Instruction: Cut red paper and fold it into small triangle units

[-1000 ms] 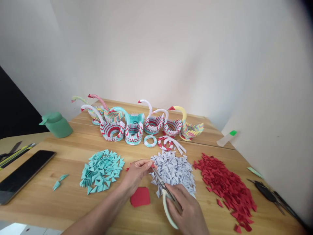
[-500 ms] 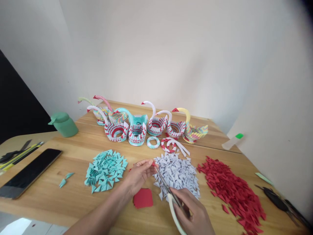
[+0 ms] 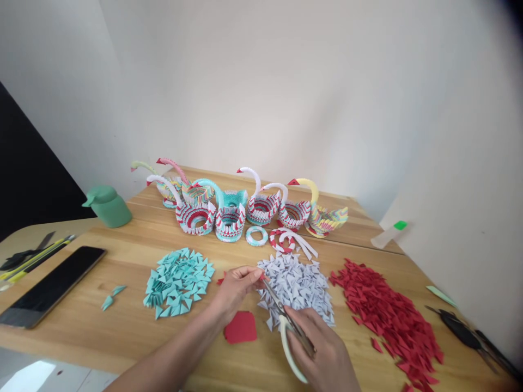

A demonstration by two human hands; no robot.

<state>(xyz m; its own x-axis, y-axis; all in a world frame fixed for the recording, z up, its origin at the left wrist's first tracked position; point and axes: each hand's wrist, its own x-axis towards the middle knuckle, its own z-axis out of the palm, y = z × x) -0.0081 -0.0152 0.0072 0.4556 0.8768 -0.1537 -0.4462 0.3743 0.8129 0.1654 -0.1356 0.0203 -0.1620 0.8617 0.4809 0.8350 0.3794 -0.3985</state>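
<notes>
My left hand (image 3: 241, 284) pinches a small piece of red paper (image 3: 262, 276) between thumb and fingertips. Scissors (image 3: 288, 326) with pale handles are gripped in my right hand (image 3: 321, 345), and their blade tips meet the red piece. Just beyond the blades spreads a heap of pale lavender folded paper triangles (image 3: 304, 286). Flat red paper (image 3: 240, 328) with rounded corners lies on the table below my left wrist. A bit of red paper shows behind my left hand, mostly hidden by it.
Turquoise triangles (image 3: 180, 283) lie left, red triangles (image 3: 392, 316) right. Several paper swans (image 3: 231, 226) stand at the back, with paper rings (image 3: 256, 236) before them. A phone (image 3: 53, 286) and green pot (image 3: 108, 207) are left; a black tool (image 3: 461, 331) lies far right.
My left hand and the red piece have shifted slightly right. The scissor handles have drawn closer together, and the view has moved a little.
</notes>
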